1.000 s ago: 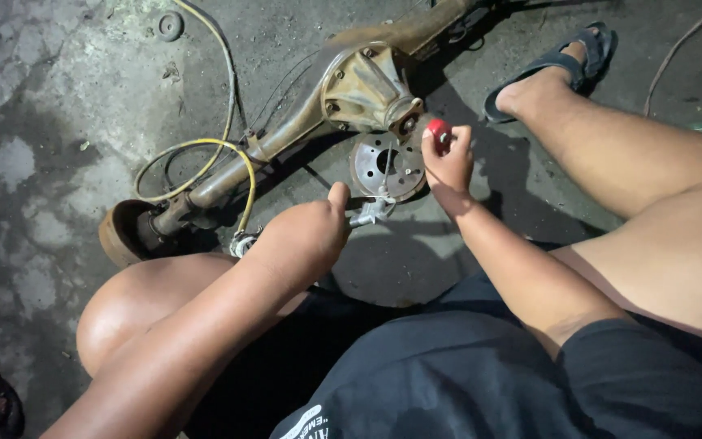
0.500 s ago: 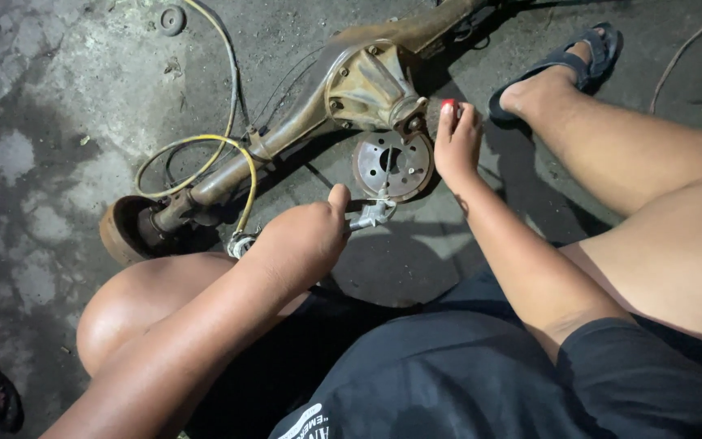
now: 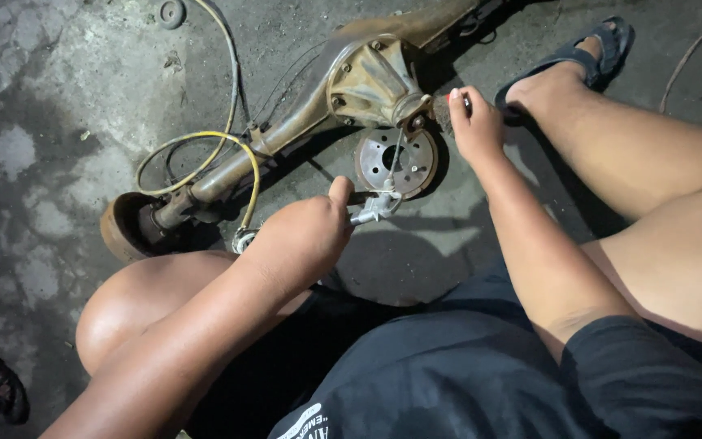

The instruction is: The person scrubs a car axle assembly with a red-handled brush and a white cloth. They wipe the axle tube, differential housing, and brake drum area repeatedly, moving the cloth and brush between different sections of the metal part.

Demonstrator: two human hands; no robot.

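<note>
Stained, patchy concrete (image 3: 34,138) is filling the whole view, dark with oil and lit from above, and I am looking down on it from the head camera while the person is sitting on the ground with knees apart. A rusty axle housing (image 3: 286,134) is lying diagonally across the far middle of the floor, its bulged centre section (image 3: 371,81) sitting at the far right end and a round drum end (image 3: 127,228) resting at the near left. A yellow hose (image 3: 241,162) is looping over the tube, and thinner cables are trailing far beyond it. Just near the bulged section, a round brake disc (image 3: 396,158) is lying flat on the concrete, well within reach of both hands. My left hand (image 3: 306,236) is closing into a fist around a small silvery metal fitting (image 3: 374,207), which is sticking out to the right of the thumb and nearly touching the near edge of the disc. My right hand (image 3: 474,123) is hovering to the right of the disc with its fingers pressed together, pinching a small red-tipped object (image 3: 455,96) beside the housing; I cannot tell what it is. A sandalled foot (image 3: 570,61) is resting at the far right.
</note>
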